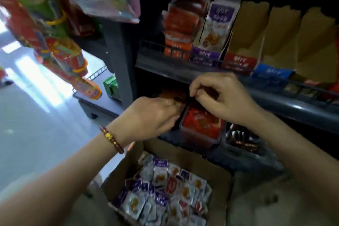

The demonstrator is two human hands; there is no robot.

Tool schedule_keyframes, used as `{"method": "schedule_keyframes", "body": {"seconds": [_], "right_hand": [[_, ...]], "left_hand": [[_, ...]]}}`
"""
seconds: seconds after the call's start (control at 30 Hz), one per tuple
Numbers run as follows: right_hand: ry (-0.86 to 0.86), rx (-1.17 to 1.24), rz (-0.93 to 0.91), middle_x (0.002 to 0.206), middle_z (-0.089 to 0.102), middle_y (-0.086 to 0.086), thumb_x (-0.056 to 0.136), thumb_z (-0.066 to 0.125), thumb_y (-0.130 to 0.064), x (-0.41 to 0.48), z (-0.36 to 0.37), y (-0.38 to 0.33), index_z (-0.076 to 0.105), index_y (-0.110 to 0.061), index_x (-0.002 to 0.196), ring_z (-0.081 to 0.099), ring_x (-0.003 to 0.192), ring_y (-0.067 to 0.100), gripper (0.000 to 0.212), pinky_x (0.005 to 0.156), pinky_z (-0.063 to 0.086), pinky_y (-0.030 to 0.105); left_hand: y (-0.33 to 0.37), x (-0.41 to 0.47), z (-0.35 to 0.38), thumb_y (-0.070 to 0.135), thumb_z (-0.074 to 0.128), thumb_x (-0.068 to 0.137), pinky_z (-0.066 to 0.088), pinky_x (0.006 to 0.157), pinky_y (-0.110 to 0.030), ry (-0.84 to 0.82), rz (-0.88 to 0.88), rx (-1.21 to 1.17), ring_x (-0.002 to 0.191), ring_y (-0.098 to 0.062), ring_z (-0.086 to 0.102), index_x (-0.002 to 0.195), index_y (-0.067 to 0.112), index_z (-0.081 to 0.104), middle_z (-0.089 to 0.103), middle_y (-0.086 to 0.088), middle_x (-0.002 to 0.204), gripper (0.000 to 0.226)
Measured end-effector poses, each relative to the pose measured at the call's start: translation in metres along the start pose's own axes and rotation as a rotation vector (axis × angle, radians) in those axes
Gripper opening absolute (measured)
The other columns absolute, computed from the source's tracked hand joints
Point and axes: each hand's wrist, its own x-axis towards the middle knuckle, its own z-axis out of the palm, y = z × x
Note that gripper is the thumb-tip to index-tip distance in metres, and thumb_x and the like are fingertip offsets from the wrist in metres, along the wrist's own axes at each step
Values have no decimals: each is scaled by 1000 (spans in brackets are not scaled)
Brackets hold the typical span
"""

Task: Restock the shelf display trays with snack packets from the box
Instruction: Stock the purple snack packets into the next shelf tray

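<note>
A red packet (206, 91) is pinched by fingers of the right hand (218, 95) at 12 o'clock of the tray (201, 142), the left hand (154, 113) being curled at 9 o'clock, grasp undeterminable; packets are best seated squarely, the box (192, 154) of snack packets (165, 189) lying at 6 o'clock.

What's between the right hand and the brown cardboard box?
Head view: a dark-rimmed tray of red snack packets, under the right hand, above the brown cardboard box.

upper shelf (174, 69) holds display boxes (205, 55); lower tray (200, 142) holds red packets (201, 121).
</note>
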Motion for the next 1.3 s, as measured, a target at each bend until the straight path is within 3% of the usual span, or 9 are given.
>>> {"method": "schedule_keyframes", "body": {"seconds": [0.27,0.37,0.5,0.6,0.73,0.87,1.03,1.13,1.3], "right_hand": [[-740,-5,27,58,42,-12,80,51,-18,-82,144,-10,47,-26,67,39,52,6,16,51,32,26],[-1027,-41,124,69,54,-5,86,52,-20,-114,210,12,55,-18,75,43,59,10,12,57,34,31],[-1223,-25,375,100,63,5,88,51,-18,-159,287,41,63,-12,99,59,88,22,17,76,49,36],[-1141,5,630,112,57,2,90,53,-14,-182,326,44,59,-13,116,55,92,19,26,72,43,28],[-882,145,952,116,61,10,91,60,-21,-204,372,24,53,-11,120,63,94,26,32,77,50,34],[-855,148,994,141,40,15,89,64,-32,-208,402,2,38,-8,139,57,111,33,61,89,48,38],[-828,38,1025,127,47,16,94,57,-21,-196,415,1,54,-8,117,59,99,32,27,70,45,32],[-752,143,1110,110,59,13,92,52,-8,-185,404,8,56,-12,99,63,83,26,9,65,50,35],[-332,692,1407,98,60,16,97,49,-4,-152,349,5,46,-3,124,60,60,13,28,49,53,17]], "left_hand": [[21,-122,38,39,26,87,47,50,-36,-375,-140,-53,66,-30,64,97,16,63,65,-6,75,45],[29,-169,52,30,46,93,47,58,-36,-486,-202,-67,76,-31,64,112,17,58,65,-7,85,26],[29,-223,65,30,39,98,47,73,-33,-713,-325,-83,91,-23,62,120,22,53,63,-1,102,28],[24,-250,71,34,39,97,48,77,-33,-758,-370,-114,94,-21,62,121,26,52,64,4,108,29],[19,-265,79,33,43,96,49,74,-35,-735,-392,-163,90,-24,63,118,25,57,66,2,105,27],[21,-261,81,28,42,96,50,76,-38,-712,-408,-180,88,-25,63,116,22,57,66,-1,101,26],[24,-252,78,29,40,98,47,77,-35,-688,-426,-208,91,-25,62,118,20,56,65,-2,101,28],[25,-251,80,27,44,95,49,74,-34,-666,-564,-252,90,-24,62,119,22,57,65,0,105,27],[31,-257,93,10,53,92,47,88,-39,-616,-851,-721,97,-25,61,118,20,52,59,-1,110,28]]}}
